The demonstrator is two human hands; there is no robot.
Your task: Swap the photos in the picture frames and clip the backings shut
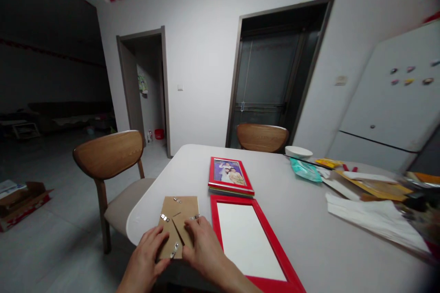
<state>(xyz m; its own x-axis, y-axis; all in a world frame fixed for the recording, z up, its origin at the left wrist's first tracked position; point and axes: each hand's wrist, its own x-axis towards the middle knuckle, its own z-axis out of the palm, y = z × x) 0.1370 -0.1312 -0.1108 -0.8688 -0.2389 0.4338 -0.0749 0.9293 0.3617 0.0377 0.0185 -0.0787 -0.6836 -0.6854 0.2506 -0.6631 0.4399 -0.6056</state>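
Brown backing board [173, 236] at lower centre-left of frame, clips facing up. Left hand [146, 252] and right hand [204, 242] pinch it from opposite sides, fingers half-curled, probably to steady it. Can't tell if it's lifted off the table [185, 169]. Red frame [274, 242] lies right alongside, seemingly within easy reach.

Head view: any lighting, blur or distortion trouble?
Head view: room at left nearly black, sofa barely readable; head view: fridge leans, likely wide-angle stretch, its magnets soft; head view: clutter at the right edge blurred; head view: left hand, right hand and brown board fairly clear.
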